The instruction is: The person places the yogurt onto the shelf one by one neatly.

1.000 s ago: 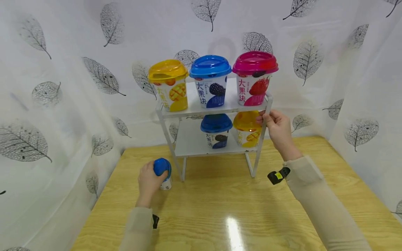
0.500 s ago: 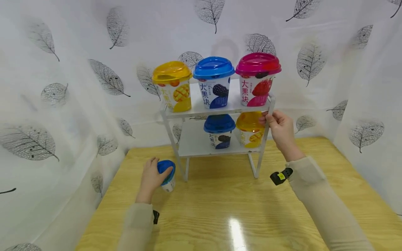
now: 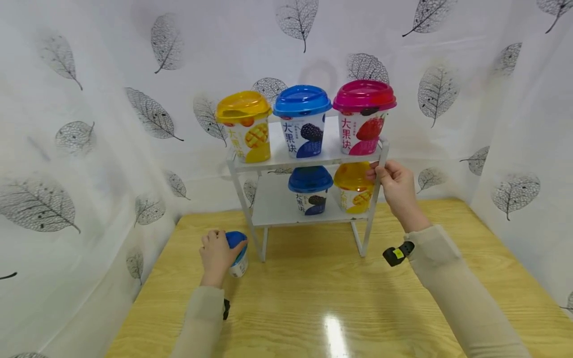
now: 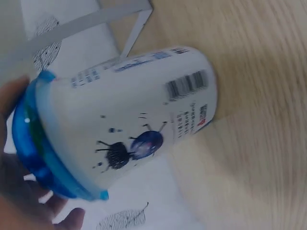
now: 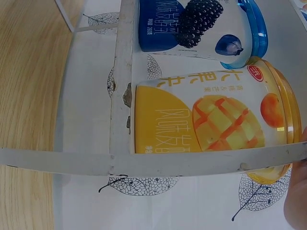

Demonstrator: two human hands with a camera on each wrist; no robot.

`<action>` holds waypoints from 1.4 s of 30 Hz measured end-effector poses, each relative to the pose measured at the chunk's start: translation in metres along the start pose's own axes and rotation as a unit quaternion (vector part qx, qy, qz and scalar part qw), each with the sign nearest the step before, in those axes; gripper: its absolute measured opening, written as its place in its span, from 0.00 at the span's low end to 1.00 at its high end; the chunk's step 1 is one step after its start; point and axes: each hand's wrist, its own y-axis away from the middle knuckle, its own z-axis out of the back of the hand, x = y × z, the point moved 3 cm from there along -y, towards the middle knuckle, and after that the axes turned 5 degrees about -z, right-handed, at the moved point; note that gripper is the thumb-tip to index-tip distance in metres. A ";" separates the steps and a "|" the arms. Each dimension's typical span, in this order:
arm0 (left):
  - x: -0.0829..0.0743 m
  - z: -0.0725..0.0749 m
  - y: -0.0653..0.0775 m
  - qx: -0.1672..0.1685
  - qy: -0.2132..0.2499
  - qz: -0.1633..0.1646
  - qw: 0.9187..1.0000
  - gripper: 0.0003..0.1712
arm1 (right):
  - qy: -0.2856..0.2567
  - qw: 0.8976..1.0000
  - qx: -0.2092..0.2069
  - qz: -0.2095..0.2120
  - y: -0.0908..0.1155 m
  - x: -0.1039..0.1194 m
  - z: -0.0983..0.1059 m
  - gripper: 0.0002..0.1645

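In the head view, a blue-lidded yogurt cup (image 3: pixel 238 267) is on the table left of the rack, leaning a little. My left hand (image 3: pixel 218 252) holds it by the lid, thumb on the near right side and fingers round the far left. The left wrist view shows the cup's white side with a barcode and berry print (image 4: pixel 129 115). At the rack's right end, my right hand (image 3: pixel 396 186) pinches the upright of the white two-tier rack (image 3: pixel 373 199), fingertips reaching behind the post beside the lid of a yellow mango yogurt cup (image 3: pixel 354 181).
Yellow (image 3: pixel 250 134), blue (image 3: pixel 304 129) and pink (image 3: pixel 363 124) cups line the top shelf. Another blue blackberry cup (image 3: pixel 310 189) stands left of the yellow one on the lower shelf. Leaf-printed sheeting (image 3: pixel 107 199) surrounds the wooden table (image 3: pixel 286 308).
The blue-lidded cup by my left hand has gone from nearly upright to a slight lean, and the thumb has spread across its lid. My right hand stays at the rack post.
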 end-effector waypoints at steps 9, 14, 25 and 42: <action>0.007 0.014 0.001 0.071 0.080 -0.123 0.987 0.35 | -0.017 1.000 -0.006 0.004 -0.002 0.000 0.000 0.16; 0.005 0.013 0.005 0.077 0.126 -0.153 0.977 0.28 | -0.024 1.000 -0.005 0.004 -0.002 0.000 -0.001 0.17; 0.003 0.013 0.015 -0.029 0.062 -0.022 0.997 0.36 | -0.014 1.000 -0.006 0.003 0.000 -0.001 -0.002 0.17; -0.003 0.012 0.020 0.022 0.026 -0.027 0.999 0.36 | -0.009 1.000 -0.010 0.006 -0.001 -0.001 -0.001 0.18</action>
